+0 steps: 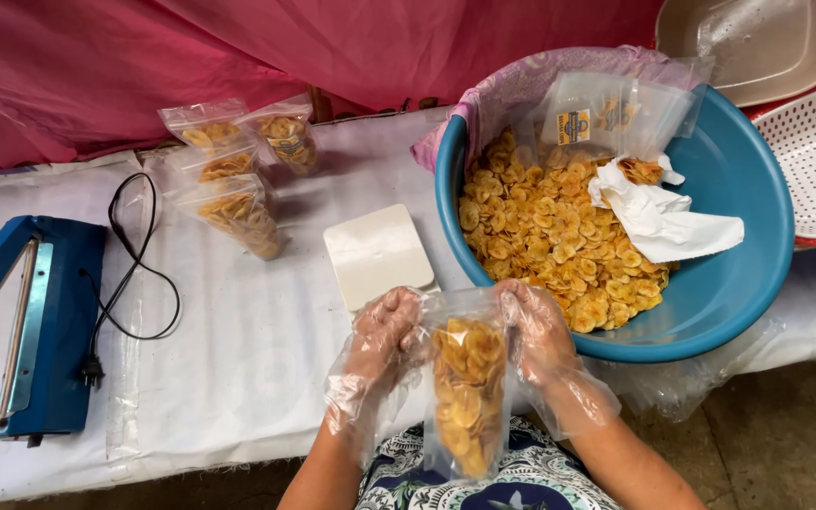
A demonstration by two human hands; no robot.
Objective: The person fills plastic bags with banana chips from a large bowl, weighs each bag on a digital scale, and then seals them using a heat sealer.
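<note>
Left hand (384, 335) and right hand (533, 331) both in loose, crinkled clear plastic gloves reaching past wrists; forearms bare; floral dark-blue-and-white garment (521, 477) at lap.

Perhaps a stall: sealer (35, 331), bagged chips (238, 212).

I see both gloved hands, left (382, 332) and right (537, 329), gripping a chip bag (467, 392) beside the blue basin (739, 274).

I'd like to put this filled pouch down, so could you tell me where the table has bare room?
Bare cloth lies between the blue sealer with its black cord and the white slab. It is crowded by the filled pouches and around the blue basin.
</note>
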